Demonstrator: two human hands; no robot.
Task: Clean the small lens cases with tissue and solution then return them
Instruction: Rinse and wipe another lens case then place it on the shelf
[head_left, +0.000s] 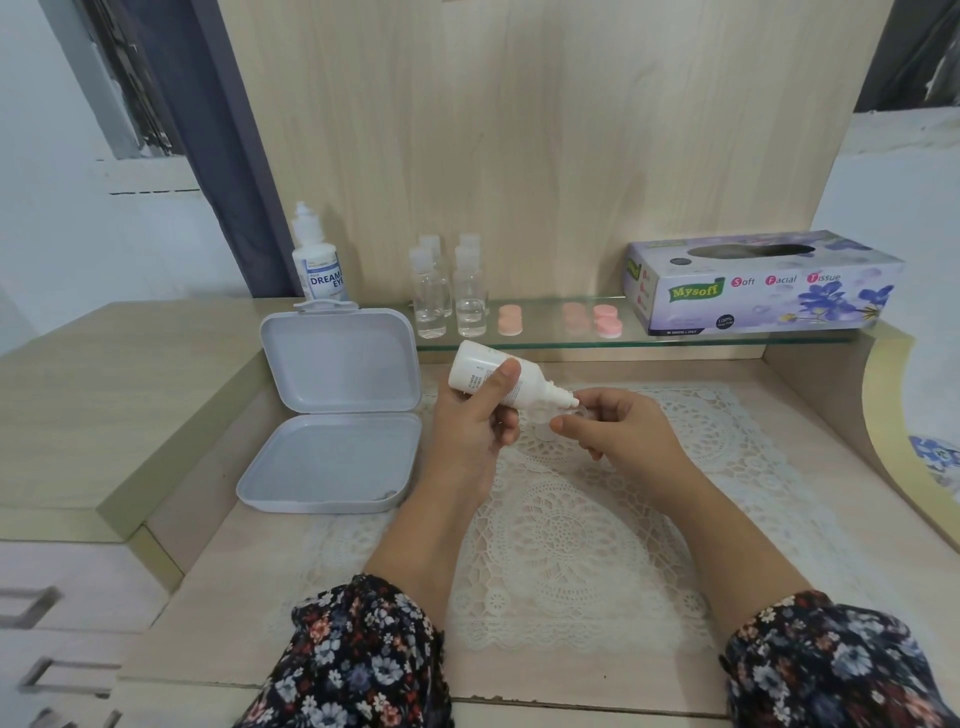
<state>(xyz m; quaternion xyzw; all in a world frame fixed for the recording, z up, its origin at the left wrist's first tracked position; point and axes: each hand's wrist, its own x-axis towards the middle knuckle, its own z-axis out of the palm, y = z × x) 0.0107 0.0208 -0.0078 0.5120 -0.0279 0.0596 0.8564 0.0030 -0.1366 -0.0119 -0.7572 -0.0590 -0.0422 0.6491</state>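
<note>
Solution bottle (485, 371): white, gripped in the left hand (470, 421), long axis tilted, nozzle pointing down to the right.
Lens case (545, 418): one small clear piece, pinched by the right hand (618, 423) just under the nozzle, above the lace mat (571, 545).
Glass shelf (675, 340): four clear vials (452, 291), four pink round cases (608, 319), one tissue box (763, 283).
Left side: one larger solution bottle (314, 257) standing upright; one open grey box (337, 410), lid raised.
</note>
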